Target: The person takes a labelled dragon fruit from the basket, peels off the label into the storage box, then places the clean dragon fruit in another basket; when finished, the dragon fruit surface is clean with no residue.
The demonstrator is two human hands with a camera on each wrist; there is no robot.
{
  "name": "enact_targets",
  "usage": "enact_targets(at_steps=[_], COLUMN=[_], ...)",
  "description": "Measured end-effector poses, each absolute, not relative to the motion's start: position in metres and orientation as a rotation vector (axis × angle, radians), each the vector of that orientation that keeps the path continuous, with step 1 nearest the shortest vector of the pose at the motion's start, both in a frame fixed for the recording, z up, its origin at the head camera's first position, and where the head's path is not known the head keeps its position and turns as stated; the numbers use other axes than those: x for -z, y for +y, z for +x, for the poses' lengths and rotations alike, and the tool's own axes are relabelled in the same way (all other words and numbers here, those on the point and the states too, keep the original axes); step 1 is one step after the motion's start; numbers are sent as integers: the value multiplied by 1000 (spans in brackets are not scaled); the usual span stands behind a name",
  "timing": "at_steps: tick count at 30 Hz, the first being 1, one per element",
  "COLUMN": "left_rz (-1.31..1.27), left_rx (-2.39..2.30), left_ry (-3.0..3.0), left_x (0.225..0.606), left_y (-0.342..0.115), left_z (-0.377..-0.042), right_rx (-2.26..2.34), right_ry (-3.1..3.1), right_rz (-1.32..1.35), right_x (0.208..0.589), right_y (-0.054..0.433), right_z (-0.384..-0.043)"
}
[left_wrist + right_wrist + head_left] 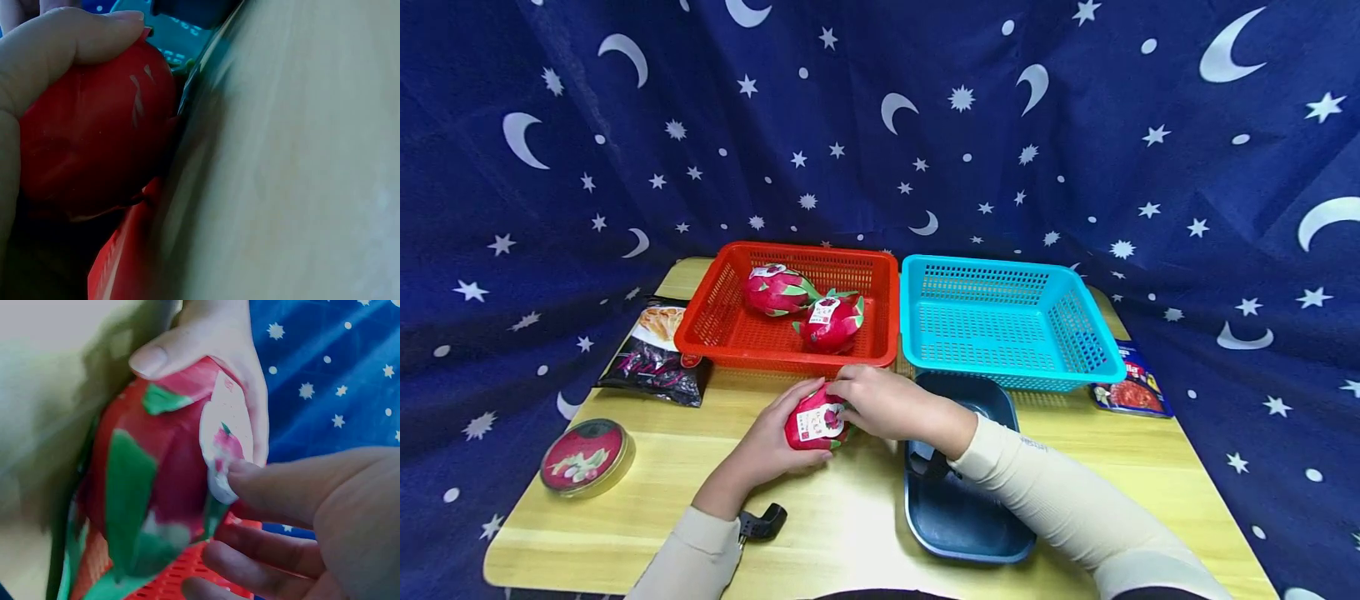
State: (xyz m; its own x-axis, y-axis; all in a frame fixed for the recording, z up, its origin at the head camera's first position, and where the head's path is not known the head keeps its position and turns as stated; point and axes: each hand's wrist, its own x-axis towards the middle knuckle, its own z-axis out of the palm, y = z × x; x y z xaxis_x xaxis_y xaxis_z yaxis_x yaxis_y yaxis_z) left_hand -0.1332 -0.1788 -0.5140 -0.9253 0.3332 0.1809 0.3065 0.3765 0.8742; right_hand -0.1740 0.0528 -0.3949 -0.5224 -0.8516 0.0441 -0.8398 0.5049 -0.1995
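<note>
My left hand [772, 433] grips a pink dragon fruit [793, 432] over the table, in front of the red basket. Green scales and a white label [228, 419] with a fruit picture show on it in the right wrist view. The thumb of my right hand [883, 403] lies on the label's lower edge, with the fingers bent close behind it; they appear to pinch that edge. In the left wrist view the left thumb lies across the smooth red skin. Two more labelled dragon fruits [775, 292] lie in the red basket [730, 357].
Right of the red basket stands a turquoise basket [1007, 367]. Below the right forearm is a dark blue tray [958, 525]. A round tin [583, 457] and a black snack bag [651, 358] are at left, a blue packet [1131, 387] at right.
</note>
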Motion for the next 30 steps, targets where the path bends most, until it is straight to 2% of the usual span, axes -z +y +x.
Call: enact_targets(at_steps=[14, 21, 25, 30], left_rz=[613, 666, 635, 581], left_rx=[-1633, -1624, -1630, -1612], left_ry=[2608, 2652, 2644, 2639], left_x=[515, 520, 519, 517], left_y=[-178, -178, -178, -177], left_z=[-135, -137, -136, -134], right_rx=[504, 786, 953, 943], right_ry=[2752, 2368, 2315, 2607], right_rz=[-1676, -1887, -1735, -1457], right_x=[412, 389, 378, 379], right_y=[47, 61, 89, 140], right_z=[-169, -148, -148, -161])
